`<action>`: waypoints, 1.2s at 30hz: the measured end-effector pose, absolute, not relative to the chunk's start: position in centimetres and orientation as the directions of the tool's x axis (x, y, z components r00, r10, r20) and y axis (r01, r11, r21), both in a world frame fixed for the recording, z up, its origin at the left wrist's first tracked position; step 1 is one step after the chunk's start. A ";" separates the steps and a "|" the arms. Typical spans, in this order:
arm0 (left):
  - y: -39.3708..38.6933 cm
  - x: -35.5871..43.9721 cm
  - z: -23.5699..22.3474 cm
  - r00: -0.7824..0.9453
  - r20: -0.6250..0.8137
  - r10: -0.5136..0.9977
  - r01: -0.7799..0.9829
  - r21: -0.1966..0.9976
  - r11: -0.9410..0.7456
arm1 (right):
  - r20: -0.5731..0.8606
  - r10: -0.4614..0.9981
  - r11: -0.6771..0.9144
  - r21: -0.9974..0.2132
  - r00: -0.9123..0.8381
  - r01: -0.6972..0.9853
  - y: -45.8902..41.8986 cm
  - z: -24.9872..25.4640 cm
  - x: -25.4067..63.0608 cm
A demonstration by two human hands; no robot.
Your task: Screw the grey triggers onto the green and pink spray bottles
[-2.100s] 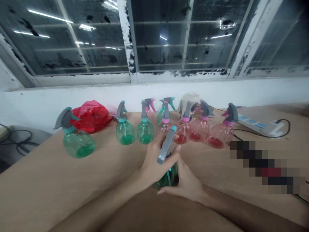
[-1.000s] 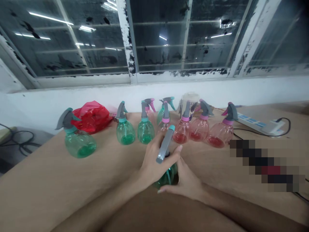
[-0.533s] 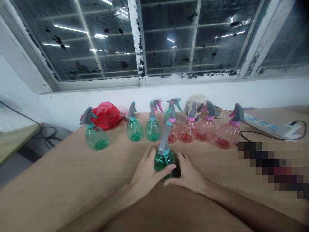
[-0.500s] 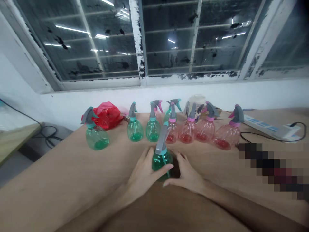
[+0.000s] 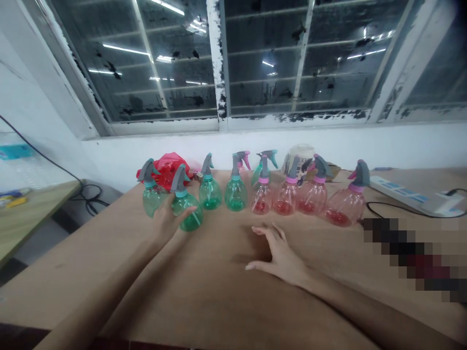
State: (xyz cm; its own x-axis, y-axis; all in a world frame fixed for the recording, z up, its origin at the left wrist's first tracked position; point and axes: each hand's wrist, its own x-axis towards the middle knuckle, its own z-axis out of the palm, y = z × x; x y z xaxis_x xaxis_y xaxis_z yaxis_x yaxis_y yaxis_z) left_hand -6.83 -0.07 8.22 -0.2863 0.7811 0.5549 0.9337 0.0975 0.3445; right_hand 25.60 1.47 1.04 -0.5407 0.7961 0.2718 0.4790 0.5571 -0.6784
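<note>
Spray bottles left of power strip

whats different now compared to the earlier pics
The left hand has carried the green bottle left and away from the person, beside the leftmost bottle. The right hand, earlier close around it too, is now apart from it, open and holding nothing. The pink bottles stayed put.

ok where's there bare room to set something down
The widest bare patch of table lies between the left forearm and right hand, in front of the spray bottles. Another lies left of the left forearm, up to the table's edge. The back is crowded: bottles, red bag, power strip. A pixelated block hides part of the right side.
</note>
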 end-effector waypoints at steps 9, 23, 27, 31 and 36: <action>4.9 -8.1 9.0 -0.326 0.546 0.772 0.930 0.331 0.159 | 0.293 0.776 0.594 -0.637 -0.559 0.492 1.5 1.0 25.6; 1.4 -1.3 7.9 -0.191 0.556 0.809 0.974 0.209 0.086 | 0.262 0.795 0.562 -0.659 -0.547 0.500 1.3 1.7 25.4; 6.0 -0.1 9.2 -0.265 0.507 0.820 0.957 0.242 0.159 | 0.280 0.785 0.585 -0.631 -0.553 0.510 1.3 1.8 25.4; 9.2 0.8 9.8 -0.324 0.481 0.815 0.942 0.248 0.228 | 0.294 0.782 0.591 -0.629 -0.549 0.505 1.4 1.7 25.4; 7.1 1.6 10.7 -0.313 0.452 0.835 0.950 0.172 0.262 | 0.329 0.771 0.605 -0.644 -0.545 0.468 1.5 1.4 25.4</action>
